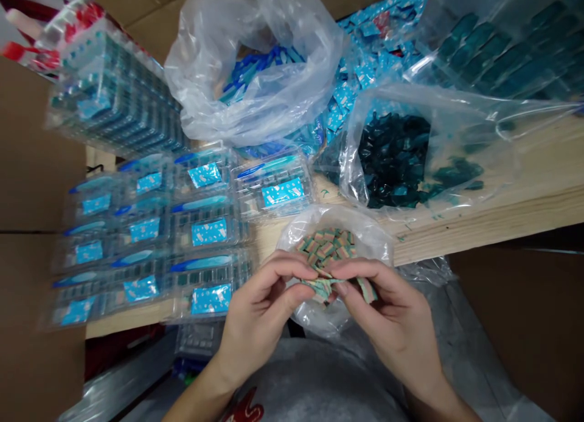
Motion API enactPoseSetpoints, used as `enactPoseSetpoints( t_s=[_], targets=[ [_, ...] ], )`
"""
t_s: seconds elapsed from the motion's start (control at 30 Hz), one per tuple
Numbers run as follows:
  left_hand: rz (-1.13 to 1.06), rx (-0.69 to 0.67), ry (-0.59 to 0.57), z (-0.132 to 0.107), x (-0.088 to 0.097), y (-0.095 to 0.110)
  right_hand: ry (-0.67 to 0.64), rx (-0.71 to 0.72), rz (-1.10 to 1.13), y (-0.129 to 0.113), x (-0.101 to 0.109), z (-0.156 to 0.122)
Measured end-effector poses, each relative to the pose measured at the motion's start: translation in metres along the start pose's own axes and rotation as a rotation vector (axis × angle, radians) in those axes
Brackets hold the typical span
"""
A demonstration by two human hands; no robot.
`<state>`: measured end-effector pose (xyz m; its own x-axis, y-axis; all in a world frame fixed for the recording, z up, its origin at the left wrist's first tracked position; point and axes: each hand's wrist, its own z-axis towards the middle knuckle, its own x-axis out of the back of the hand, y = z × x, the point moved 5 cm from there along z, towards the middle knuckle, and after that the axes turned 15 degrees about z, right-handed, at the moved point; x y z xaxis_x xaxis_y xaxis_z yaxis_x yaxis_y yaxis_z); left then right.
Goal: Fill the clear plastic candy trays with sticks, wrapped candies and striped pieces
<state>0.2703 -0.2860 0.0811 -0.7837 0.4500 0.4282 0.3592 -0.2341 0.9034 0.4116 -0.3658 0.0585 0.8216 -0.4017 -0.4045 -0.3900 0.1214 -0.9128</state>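
Note:
My left hand (260, 312) and my right hand (387, 306) are pinching a thin, bent strip of striped pink, green and tan material (328, 286) between their fingertips. Its right end (367, 290) shows a wider striped piece. Directly below and behind the fingers, a clear plastic bag (360, 227) holds a heap of small striped rectangular pieces (326, 249). My hands hide the bag's lower middle. The exact material of the pieces cannot be told.
Stacked clear plastic trays (205, 227) with blue labels lie left of the bag on a wooden board (502, 221). Further back are bags of blue items (255, 75) and dark teal pieces (392, 160). Cardboard (36, 166) flanks the board.

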Motion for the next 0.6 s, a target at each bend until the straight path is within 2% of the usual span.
enactPoseSetpoints(
  t_s=[0.2,0.33,0.43,0.53,0.6],
  targets=[
    [0.001,-0.005,-0.03,0.0,-0.003,0.004,-0.032,-0.002,-0.051,-0.002,0.0,-0.001],
    [0.102,0.013,-0.057,0.0,0.007,0.001,-0.056,-0.005,-0.051,-0.001,0.002,0.0],
    [0.185,0.102,0.032,0.014,0.034,-0.016,-0.014,0.029,-0.065,0.002,0.011,0.001],
    [0.31,0.195,0.213,0.042,0.07,-0.043,-0.007,0.056,-0.131,0.007,0.018,0.002],
    [0.406,0.233,0.252,0.063,0.085,-0.06,-0.02,0.058,-0.164,0.009,0.019,0.002]
  ],
)
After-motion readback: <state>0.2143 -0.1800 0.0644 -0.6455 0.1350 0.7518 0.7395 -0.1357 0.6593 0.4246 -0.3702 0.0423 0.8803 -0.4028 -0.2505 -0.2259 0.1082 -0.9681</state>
